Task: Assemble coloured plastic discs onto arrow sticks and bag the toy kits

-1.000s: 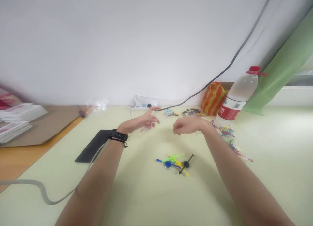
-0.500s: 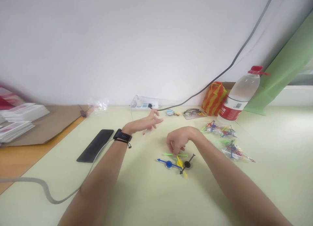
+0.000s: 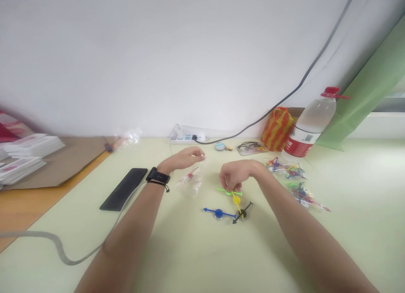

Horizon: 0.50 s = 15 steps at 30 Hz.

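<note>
1. Pale green worktop [image 3: 190,255] meets a white wall [image 3: 158,65], with a power strip [image 3: 186,136] at its foot and a large bottle [image 3: 308,126] off to the right.
2. Four plastic arrow spinners lie in front of me: the blue spinner [image 3: 219,213] on the left, the black spinner [image 3: 242,213] on the right, the yellow spinner [image 3: 237,200] reaching from my right fingertips to the black one, and the green spinner [image 3: 237,194] farthest off.
3. My right hand [image 3: 233,174] is bent down with its fingers gathered at the green and yellow spinners; I cannot tell whether they are pinched or only touched.
4. My left hand [image 3: 182,158] is loosely curled beside a clear plastic bag [image 3: 194,185] with something red in it; I cannot tell whether my fingertips have hold of it.
5. I judge the step in hand to be sorting out the overlapping spinners; the next move calls for a light, precise pinch.
6. Blue points left, its long axis nearly crosswise. Black lies diagonally, its head towards me and left. Yellow runs mostly near-to-far, and green runs crosswise; I cannot tell which way either points.
</note>
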Each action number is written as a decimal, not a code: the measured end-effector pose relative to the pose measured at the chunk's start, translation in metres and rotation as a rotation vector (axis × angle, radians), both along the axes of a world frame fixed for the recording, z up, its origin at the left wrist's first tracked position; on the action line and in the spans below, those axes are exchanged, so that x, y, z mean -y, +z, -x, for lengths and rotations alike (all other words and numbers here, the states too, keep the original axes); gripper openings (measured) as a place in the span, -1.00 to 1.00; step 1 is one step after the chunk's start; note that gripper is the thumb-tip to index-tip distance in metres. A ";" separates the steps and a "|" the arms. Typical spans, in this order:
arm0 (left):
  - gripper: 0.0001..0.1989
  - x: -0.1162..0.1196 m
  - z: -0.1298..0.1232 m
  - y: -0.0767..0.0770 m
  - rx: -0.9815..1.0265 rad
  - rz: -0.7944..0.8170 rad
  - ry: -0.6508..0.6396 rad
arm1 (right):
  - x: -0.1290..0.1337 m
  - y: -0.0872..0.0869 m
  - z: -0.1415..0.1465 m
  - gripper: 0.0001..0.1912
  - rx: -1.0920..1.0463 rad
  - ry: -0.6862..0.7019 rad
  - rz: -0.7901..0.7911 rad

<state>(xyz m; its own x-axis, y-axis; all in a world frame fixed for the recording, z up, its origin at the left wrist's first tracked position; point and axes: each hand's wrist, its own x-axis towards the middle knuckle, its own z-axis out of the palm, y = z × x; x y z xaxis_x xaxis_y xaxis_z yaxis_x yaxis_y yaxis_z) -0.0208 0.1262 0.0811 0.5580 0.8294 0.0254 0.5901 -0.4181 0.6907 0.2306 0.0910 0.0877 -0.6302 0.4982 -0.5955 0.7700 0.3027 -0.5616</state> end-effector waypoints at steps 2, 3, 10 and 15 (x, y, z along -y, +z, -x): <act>-0.59 -0.001 -0.001 0.002 0.048 -0.090 0.035 | 0.000 0.004 -0.007 -0.69 -0.037 -0.013 -0.018; -0.60 -0.002 -0.002 0.004 0.064 -0.131 0.049 | -0.001 0.006 -0.010 -0.66 -0.056 -0.027 -0.029; -0.65 0.007 -0.008 0.027 0.103 -0.355 0.067 | 0.000 0.021 -0.030 -0.64 -0.097 -0.173 -0.198; -0.70 0.017 -0.011 0.035 0.061 -0.340 0.039 | 0.004 0.032 -0.038 -0.68 -0.267 -0.201 -0.204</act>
<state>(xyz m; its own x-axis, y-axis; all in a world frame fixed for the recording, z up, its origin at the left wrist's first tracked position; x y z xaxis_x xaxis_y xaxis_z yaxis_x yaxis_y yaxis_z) -0.0099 0.1095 0.1163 0.5153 0.7885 0.3359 0.5722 -0.6083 0.5501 0.2689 0.0873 0.1200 -0.6275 0.7186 -0.2997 0.6602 0.2871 -0.6940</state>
